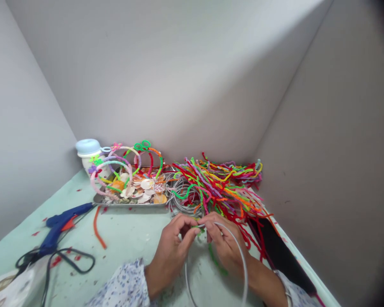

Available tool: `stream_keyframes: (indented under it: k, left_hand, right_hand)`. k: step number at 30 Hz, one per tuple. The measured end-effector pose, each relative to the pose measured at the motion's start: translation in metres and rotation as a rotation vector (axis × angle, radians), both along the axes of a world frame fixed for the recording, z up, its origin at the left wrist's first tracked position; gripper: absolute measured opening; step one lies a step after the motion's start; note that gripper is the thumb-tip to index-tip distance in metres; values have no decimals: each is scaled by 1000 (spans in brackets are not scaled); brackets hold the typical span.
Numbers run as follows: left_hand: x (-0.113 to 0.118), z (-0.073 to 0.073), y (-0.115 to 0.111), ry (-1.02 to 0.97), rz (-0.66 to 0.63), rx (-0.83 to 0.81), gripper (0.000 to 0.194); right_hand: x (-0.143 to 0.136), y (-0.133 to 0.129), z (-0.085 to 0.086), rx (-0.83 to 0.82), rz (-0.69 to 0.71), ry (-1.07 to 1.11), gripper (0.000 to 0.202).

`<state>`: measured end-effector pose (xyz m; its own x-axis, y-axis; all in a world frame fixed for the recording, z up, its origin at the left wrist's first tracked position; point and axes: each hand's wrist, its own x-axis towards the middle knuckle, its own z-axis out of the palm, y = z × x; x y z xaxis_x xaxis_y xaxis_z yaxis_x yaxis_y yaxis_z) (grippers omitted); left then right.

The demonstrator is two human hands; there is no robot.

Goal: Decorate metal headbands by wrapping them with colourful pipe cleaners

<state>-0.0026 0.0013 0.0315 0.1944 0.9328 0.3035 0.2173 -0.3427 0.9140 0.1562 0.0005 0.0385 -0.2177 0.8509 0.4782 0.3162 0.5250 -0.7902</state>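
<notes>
A thin grey headband (pixel 243 260) arches up between my two hands over the table. My left hand (pixel 173 243) is closed, thumb and index finger pinching near the top of the arch. My right hand (pixel 222 245) is closed on the same headband just to the right, and the band curves over its fingers. A bit of green fuzzy pipe cleaner (pixel 216 259) shows below my right hand. More green shows at the fingertips; how it joins the band is hidden.
A metal tray (pixel 131 205) holds shells and several finished colourful headbands, with a white jar (pixel 89 149) behind. Grey headbands (pixel 182 200) and a heap of pipe cleaners (pixel 217 183) lie ahead. A blue glue gun (pixel 56 228), its cord, an orange pipe cleaner (pixel 98 228) and a black object (pixel 281 251) flank my hands.
</notes>
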Motion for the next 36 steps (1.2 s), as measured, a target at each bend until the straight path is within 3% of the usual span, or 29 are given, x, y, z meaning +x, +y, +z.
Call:
stream_keyframes:
  k: [5,14,25,36]
  left_hand:
    - [-2,4,4,-17,-29,-54,13]
    - [-2,-6,13,-200,-252,-255,19]
    - [-2,-25,21,-218,-199,-315,17]
    - [-5,-43,28,-172,-121,-319,19]
  right_hand:
    - [0,2,2,-127,-46,-20,29]
    - [0,11,-12,-367,-58,65,38]
    - [-12,16,-35,-578,-56,371,40]
    - [-8,26,-51,-669,-42,318,49]
